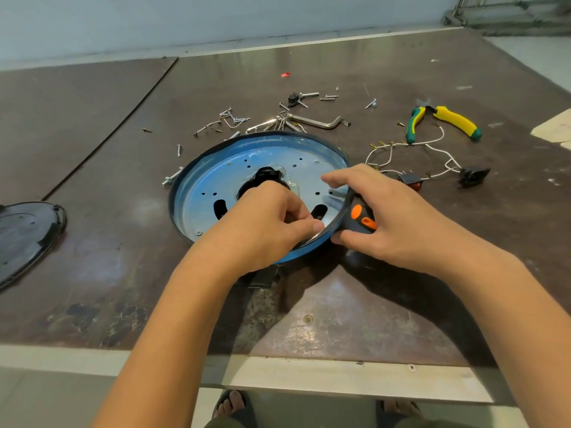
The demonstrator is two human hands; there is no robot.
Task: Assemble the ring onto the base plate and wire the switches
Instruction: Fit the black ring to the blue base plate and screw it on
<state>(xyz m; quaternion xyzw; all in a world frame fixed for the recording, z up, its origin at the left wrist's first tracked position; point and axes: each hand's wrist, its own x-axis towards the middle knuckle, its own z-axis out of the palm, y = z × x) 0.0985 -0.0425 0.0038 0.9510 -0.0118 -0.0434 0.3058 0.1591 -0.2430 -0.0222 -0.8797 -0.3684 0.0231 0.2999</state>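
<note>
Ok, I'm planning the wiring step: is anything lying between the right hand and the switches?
Nothing visible does. The switches lie on the table just beyond the right hand. The hand is not free, though: it grips a black and orange screwdriver handle beside the base plate rim.

There is one base plate [216, 180], one ring [342, 211], one screwdriver [360, 218], one pair of pliers [445, 122], one hex key [318, 122] and one black cover [24, 236]. At least two switches [472, 176] show.
</note>
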